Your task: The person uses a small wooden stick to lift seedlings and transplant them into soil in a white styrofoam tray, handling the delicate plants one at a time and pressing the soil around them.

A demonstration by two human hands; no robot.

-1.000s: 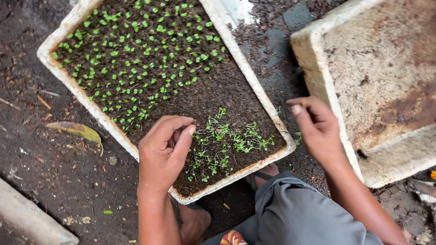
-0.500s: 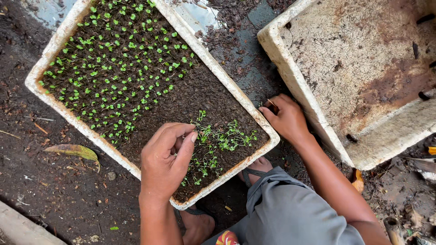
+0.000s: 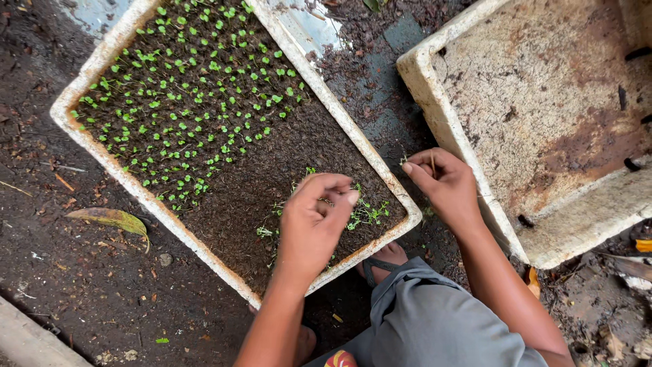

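The left hand (image 3: 314, 221) hovers over the near right corner of the white foam seedling tray (image 3: 102, 160), fingers curled narrow and pinching at the small green seedlings (image 3: 363, 214) in the dark soil. The right hand (image 3: 441, 183), just right of the tray's rim, grips a thin stick (image 3: 432, 163) beside an empty foam box (image 3: 435, 109).

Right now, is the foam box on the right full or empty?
Empty of soil and plants as far as it shows: the box has only a bare, stained floor, unlike the seedling tray. Its far end is out of frame.
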